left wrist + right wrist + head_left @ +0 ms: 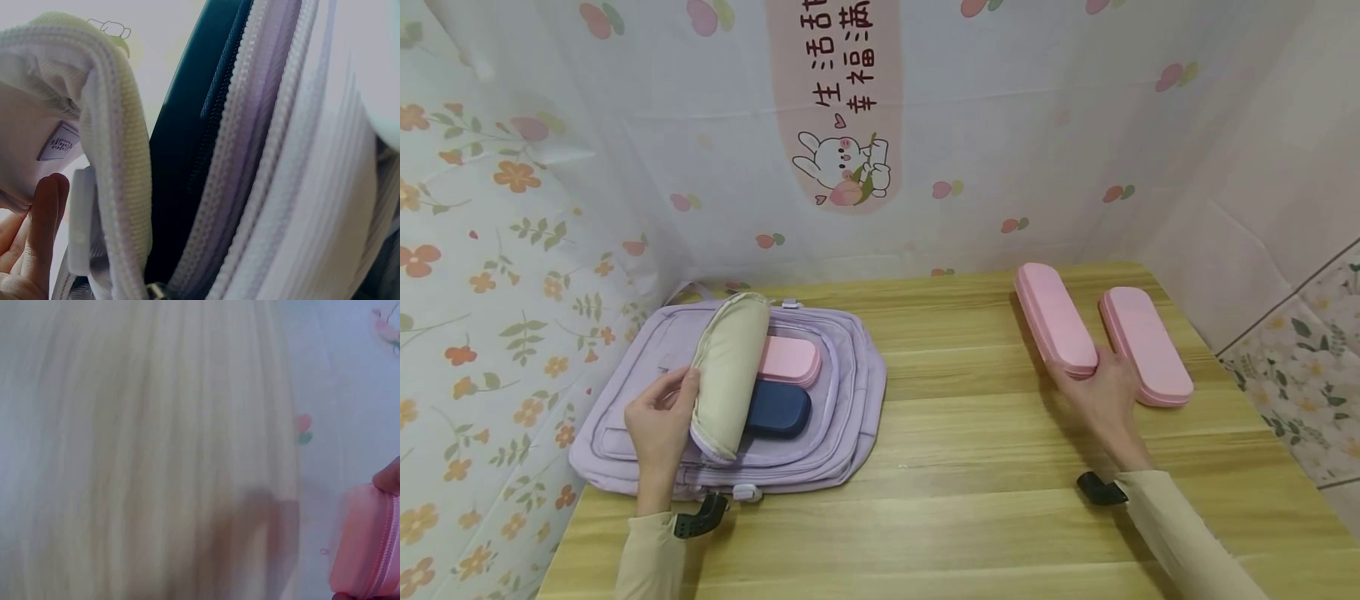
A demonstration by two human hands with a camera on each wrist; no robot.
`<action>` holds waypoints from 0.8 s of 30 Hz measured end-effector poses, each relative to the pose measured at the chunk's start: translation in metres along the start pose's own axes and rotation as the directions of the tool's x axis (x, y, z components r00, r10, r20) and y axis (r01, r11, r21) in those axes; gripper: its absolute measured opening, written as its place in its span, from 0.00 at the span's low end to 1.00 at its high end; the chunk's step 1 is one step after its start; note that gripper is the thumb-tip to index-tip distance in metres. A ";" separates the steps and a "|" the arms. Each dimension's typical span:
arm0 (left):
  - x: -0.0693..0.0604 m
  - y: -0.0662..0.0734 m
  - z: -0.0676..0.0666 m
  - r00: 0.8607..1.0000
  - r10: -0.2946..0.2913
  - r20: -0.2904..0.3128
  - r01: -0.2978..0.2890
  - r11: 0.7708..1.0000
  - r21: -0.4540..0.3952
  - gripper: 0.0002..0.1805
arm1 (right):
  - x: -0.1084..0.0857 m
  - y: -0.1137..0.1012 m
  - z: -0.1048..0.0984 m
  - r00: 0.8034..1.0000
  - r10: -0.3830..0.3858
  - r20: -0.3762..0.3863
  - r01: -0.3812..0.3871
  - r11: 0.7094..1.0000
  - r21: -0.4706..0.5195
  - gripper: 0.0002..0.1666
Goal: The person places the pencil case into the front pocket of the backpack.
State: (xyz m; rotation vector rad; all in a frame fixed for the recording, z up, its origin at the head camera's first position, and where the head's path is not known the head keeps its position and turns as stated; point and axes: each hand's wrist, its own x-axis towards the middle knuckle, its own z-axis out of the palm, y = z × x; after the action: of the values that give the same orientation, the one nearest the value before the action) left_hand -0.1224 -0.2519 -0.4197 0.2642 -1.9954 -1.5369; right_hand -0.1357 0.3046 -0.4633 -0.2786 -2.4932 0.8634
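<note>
A lilac backpack (857, 400) lies flat on the table, its front pocket open. My left hand (662, 417) pinches the edge of the pocket's cream-lined flap (730, 367) and holds it folded up. Inside the pocket are a pink case (792, 358) and a dark blue case (780, 408), their left ends hidden by the flap. At the right, my right hand (1105, 396) grips the near end of a pink zippered pencil case (1056, 312). In the right wrist view that pencil case (362, 544) appears between thumb and fingers, a shadow below it.
A second pink pencil case (1150, 346) lies just right of the held one. Wood-grain table (955, 467) stretches between the backpack and the cases. Printed cloth (962, 125) hangs behind the table, and floral cloth (497, 292) hangs along the left side.
</note>
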 end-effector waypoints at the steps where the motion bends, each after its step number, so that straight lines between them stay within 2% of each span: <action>1: 0.000 0.000 0.000 1.000 0.008 -0.002 -0.008 1.000 0.008 0.12 | -0.002 -0.005 0.000 1.000 0.000 0.004 0.000 1.000 0.002 0.37; 5: -0.001 -0.001 -0.001 0.999 0.039 -0.011 -0.039 0.999 0.030 0.11 | -0.007 -0.021 0.005 0.999 -0.039 0.001 0.038 0.999 0.036 0.41; 13: -0.002 -0.003 -0.001 0.999 0.045 -0.019 -0.045 0.999 0.021 0.13 | -0.012 -0.040 0.015 0.987 -0.157 -0.027 0.159 0.982 0.104 0.41; 24: -0.002 -0.005 0.000 0.999 0.034 -0.018 -0.034 0.999 0.007 0.12 | -0.024 -0.068 0.026 0.975 -0.222 0.018 0.218 0.967 0.130 0.44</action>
State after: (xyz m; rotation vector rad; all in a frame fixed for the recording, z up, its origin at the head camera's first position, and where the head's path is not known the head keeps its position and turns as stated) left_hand -0.1214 -0.2523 -0.4249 0.2445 -1.9815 -1.5017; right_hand -0.1301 0.2300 -0.4476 0.0560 -2.4281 0.9340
